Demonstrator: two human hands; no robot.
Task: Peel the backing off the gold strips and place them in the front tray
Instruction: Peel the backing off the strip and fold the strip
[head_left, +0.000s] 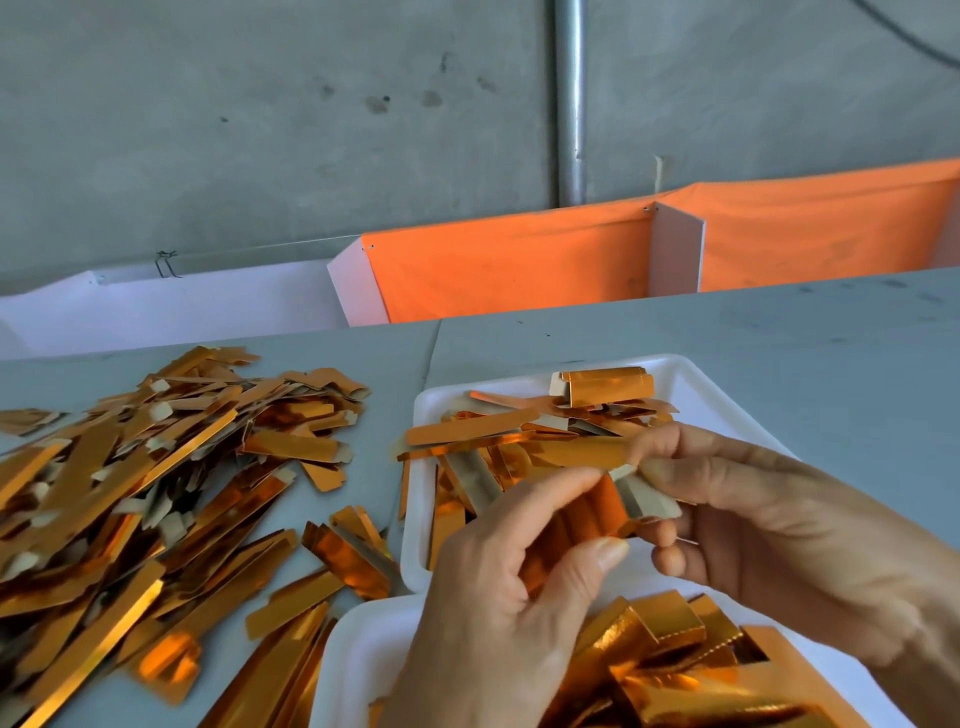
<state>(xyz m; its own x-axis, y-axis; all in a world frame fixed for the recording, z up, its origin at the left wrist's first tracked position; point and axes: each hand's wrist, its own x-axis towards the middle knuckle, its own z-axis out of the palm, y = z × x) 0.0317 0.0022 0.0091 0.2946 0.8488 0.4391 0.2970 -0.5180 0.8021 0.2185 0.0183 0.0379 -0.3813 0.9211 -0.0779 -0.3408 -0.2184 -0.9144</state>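
Gold foil caught the light on the strip (582, 512) held between both hands above the near edge of the far white tray (691, 374). Its face was shiny orange-gold and creased lengthwise; a pale beige backing (641, 496) showed at its right end. The left hand (498, 597) gripped the gold part, thumb and fingers curled round it. The right hand (769, 525) pinched the beige end. More strips lay in that tray, in the nearer tray (353, 660), and in a loose heap (145, 467) on the grey table (779, 332).
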